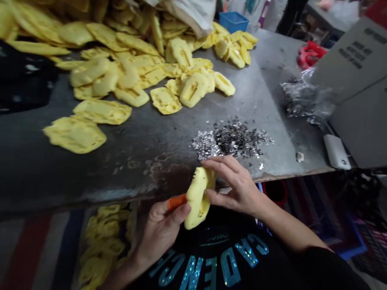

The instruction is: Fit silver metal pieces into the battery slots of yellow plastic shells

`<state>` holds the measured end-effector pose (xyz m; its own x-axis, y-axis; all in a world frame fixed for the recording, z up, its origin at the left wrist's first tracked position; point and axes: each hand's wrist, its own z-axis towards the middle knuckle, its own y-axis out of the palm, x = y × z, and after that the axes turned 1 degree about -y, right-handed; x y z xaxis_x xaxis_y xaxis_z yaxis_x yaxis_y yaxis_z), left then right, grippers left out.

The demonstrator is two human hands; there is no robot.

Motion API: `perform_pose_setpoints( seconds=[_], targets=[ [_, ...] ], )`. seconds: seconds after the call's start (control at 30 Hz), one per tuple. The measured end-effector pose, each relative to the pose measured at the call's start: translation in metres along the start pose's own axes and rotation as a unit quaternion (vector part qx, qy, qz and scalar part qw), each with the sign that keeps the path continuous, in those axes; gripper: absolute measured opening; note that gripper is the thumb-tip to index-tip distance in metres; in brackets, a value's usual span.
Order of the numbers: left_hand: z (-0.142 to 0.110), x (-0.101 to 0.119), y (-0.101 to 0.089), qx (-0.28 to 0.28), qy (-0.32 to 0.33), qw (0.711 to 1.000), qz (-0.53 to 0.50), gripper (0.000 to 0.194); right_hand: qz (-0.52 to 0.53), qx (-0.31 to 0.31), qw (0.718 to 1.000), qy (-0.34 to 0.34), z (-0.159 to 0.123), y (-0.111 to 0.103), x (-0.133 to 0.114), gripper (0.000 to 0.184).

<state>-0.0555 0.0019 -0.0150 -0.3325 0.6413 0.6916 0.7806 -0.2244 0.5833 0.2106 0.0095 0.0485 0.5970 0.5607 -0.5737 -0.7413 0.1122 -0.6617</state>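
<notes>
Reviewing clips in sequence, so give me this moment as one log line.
left hand: holding yellow moulded piece | right hand: on same piece | beyond: silvery metallic bits on grey table

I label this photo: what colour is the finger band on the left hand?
Orange, in the head view.

Glittery teal letters [235, 268] span the black shirt [287, 270]; the finger band [176, 201] is orange.
</notes>
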Motion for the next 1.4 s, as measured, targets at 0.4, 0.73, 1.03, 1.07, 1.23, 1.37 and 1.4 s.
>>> perform_pose_setpoints(
  seconds=[0.4,0.73,1.03,1.07,1.23,1.37,1.4],
  targets=[
    [0.032,0.022,0.027,-0.130,-0.075,0.988,-0.036,0.070,0.049,-0.005,0.999,-0.010,-0.003,-0.062,0.047,0.051],
    [0.037,0.037,0.040,-0.024,-0.041,0.999,0.012,0.061,-0.127,0.000,0.964,0.234,0.038,-0.130,0.256,0.014],
    [0.028,0.026,0.034,-0.060,-0.048,0.997,-0.003,0.063,-0.070,0.009,0.959,0.275,-0.009,-0.153,0.177,0.013],
    [0.027,0.025,0.032,-0.072,-0.056,0.996,-0.004,0.067,-0.052,0.004,0.957,0.285,-0.026,-0.156,0.158,0.017],
    [0.029,0.022,0.031,-0.131,-0.099,0.986,0.029,0.070,-0.064,-0.020,0.933,0.353,-0.093,-0.141,0.103,0.017],
    [0.026,0.020,0.037,-0.151,-0.110,0.981,0.048,0.073,-0.135,0.025,0.918,0.371,-0.114,-0.134,0.107,0.011],
    [0.024,0.019,0.037,-0.148,-0.114,0.981,0.050,0.074,-0.147,0.031,0.916,0.371,-0.116,-0.135,0.109,0.011]
  ],
)
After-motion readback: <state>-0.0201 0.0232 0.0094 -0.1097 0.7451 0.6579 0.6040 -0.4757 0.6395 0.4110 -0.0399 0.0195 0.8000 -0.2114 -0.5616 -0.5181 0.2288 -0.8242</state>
